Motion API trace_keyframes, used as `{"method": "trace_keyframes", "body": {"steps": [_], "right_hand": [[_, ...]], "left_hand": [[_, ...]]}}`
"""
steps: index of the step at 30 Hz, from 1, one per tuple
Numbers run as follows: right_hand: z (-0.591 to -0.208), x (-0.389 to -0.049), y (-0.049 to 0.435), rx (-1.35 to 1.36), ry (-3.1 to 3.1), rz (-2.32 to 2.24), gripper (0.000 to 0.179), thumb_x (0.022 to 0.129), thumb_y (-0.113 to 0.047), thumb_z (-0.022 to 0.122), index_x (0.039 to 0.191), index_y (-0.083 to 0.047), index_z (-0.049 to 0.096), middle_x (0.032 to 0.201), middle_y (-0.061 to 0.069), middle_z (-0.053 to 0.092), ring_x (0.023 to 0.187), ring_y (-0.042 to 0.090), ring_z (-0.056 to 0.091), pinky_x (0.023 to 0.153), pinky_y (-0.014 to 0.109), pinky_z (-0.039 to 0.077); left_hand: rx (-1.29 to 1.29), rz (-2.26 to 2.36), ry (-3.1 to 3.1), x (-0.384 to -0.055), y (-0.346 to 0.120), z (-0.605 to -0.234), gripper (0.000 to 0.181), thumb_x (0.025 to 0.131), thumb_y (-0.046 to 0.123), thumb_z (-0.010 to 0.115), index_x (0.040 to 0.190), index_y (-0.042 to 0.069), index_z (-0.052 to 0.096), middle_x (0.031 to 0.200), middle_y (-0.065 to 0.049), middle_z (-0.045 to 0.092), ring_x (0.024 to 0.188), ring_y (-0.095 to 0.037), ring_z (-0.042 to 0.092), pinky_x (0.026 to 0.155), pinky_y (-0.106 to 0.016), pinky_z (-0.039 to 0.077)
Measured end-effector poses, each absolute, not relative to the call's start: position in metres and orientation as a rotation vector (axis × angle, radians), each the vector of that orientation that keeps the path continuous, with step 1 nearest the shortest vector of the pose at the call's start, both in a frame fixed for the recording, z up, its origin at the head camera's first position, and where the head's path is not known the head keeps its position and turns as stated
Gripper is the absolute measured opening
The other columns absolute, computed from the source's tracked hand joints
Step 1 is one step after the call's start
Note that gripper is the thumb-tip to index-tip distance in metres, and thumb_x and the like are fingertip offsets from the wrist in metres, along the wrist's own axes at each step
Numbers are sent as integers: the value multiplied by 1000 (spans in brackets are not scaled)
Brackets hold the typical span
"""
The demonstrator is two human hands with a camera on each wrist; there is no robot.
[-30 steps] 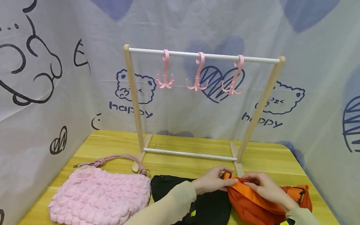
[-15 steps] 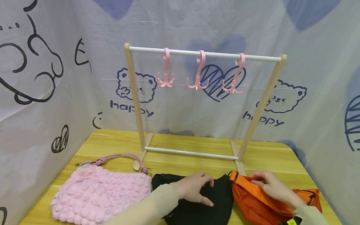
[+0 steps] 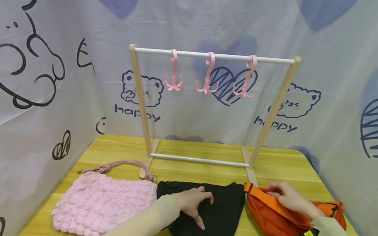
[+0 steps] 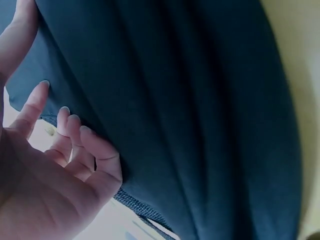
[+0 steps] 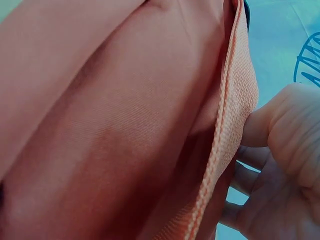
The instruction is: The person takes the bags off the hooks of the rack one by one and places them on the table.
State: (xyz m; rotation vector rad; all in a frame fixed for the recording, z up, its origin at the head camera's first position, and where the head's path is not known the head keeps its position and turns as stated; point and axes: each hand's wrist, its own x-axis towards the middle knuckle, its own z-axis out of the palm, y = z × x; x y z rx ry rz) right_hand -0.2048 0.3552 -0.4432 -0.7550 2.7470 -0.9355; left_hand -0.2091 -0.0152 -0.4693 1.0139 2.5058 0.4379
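Observation:
An orange waist bag (image 3: 271,215) lies on the right of the table, with a lighter orange webbing strap (image 5: 232,115) along its top. My right hand (image 3: 290,198) pinches the strap and top edge, thumb on the near side and fingers behind in the right wrist view. Beside it, a black rounded bag (image 3: 220,211) lies flat in the middle. Over its left part hovers or rests my left hand (image 3: 193,202), fingers spread and loosely bent; contact is hard to tell. A pink puffy handbag (image 3: 107,203) with a knotted handle lies at left.
Behind the bags stands a rack with wooden legs (image 3: 271,116) and a white top rail (image 3: 226,57). Three pink hooks (image 3: 208,75) hang from the rail. Printed cloth (image 3: 188,125) surrounds the yellow wooden table (image 3: 198,175) at the back and sides.
My left hand has let go of the orange waist bag's left end and moved left over the black bag. The orange bag has shifted slightly right with my right hand on it.

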Motion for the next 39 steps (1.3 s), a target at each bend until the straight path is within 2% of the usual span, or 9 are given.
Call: {"method": "trace_keyframes", "body": {"steps": [9, 16, 29, 33, 39], "right_hand": [[-453, -206, 347, -747, 2794, -799, 20, 93, 4, 59, 103, -6, 73, 96, 1, 75, 85, 3, 65, 74, 24, 53], [-464, -211, 331, -788, 2882, -768, 20, 90, 6, 61, 94, -10, 73, 88, -1, 74, 80, 4, 63, 70, 25, 51], [-471, -218, 314, -813, 2833, -811, 18, 93, 2, 61, 92, -13, 70, 88, -5, 71, 80, 0, 56, 73, 23, 47], [-470, -218, 316, -773, 2775, -857, 17, 95, 1, 59, 97, -11, 71, 94, -1, 73, 84, 0, 60, 75, 23, 51], [-458, -221, 316, -765, 2702, -918, 16, 98, 3, 55, 104, -3, 68, 101, 7, 72, 91, 8, 65, 78, 23, 53]], "left_hand": [[1012, 441, 2514, -210, -30, -467, 67, 67, 42, 94, 117, 29, 53, 103, 5, 47, 90, -7, 44, 84, -20, 44], [996, 444, 2519, -210, -35, -470, 67, 66, 42, 94, 117, 30, 52, 103, 5, 47, 89, -7, 44, 83, -20, 43], [976, 453, 2507, -213, -39, -470, 66, 67, 42, 94, 116, 31, 51, 102, 6, 44, 91, -7, 42, 84, -21, 42], [967, 474, 2469, -215, -39, -469, 64, 69, 41, 93, 118, 31, 51, 104, 6, 45, 92, -7, 43, 84, -21, 42], [893, 507, 2397, -220, -43, -462, 56, 76, 41, 88, 121, 32, 57, 109, 7, 50, 95, -6, 49, 87, -23, 44]]}}
